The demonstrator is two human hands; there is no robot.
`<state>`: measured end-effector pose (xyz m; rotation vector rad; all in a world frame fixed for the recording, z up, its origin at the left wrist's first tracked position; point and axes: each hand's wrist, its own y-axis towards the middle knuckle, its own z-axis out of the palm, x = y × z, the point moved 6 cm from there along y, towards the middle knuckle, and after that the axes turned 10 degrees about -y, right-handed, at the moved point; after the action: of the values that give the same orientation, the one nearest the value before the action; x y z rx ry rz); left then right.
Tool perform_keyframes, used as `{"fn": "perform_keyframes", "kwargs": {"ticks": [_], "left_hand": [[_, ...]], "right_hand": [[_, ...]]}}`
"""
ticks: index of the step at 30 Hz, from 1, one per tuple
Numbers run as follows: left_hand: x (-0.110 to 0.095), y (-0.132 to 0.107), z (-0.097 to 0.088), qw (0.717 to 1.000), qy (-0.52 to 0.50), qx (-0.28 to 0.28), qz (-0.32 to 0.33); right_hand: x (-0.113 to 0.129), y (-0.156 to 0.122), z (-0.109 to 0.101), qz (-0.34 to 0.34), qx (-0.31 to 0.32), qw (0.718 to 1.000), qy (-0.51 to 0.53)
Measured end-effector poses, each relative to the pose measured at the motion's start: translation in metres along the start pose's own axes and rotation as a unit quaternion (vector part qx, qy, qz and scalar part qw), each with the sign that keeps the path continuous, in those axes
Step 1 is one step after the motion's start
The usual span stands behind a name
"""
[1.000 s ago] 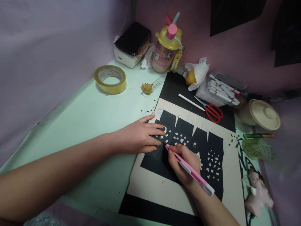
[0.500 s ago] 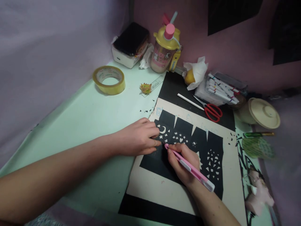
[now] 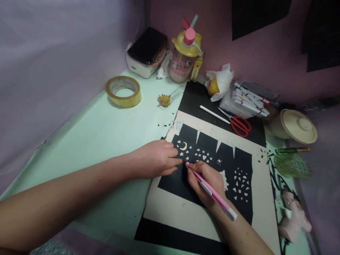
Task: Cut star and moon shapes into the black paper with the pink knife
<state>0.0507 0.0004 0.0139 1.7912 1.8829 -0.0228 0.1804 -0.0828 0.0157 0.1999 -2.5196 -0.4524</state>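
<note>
My right hand (image 3: 205, 180) is closed around a pink craft knife (image 3: 209, 189), slanted with its tip end low over black card; the blade itself is too small to make out. The black card (image 3: 172, 184) has cut-out stars, a moon, a heart and small shapes, plus wedge-shaped notches along its far edge. Pressing on its left part is my left hand (image 3: 159, 158), forefinger stretched towards the knife tip and the other fingers partly bent, holding nothing. Beneath the card lies a pale board (image 3: 164, 209).
Red-handled scissors (image 3: 240, 126) and a white stick (image 3: 214, 114) lie beyond the card. Farther back stand a yellow-lidded cup (image 3: 183, 60) and a box of markers (image 3: 251, 101). A tape roll (image 3: 123, 92) is left; a lidded pot (image 3: 297, 125) and pink glue gun (image 3: 294, 219) are right.
The rear end of the craft knife has swung slightly down and left with my right hand. My left hand has settled a little lower, its fingers still on the card.
</note>
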Motion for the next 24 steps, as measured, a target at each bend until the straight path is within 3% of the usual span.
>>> {"fn": "perform_keyframes", "kwargs": {"ticks": [24], "left_hand": [[-0.0014, 0.0016, -0.0012, 1.000, -0.009, -0.006, -0.007]], "right_hand": [[0.0028, 0.0020, -0.0022, -0.029, -0.012, 0.999, -0.006]]}}
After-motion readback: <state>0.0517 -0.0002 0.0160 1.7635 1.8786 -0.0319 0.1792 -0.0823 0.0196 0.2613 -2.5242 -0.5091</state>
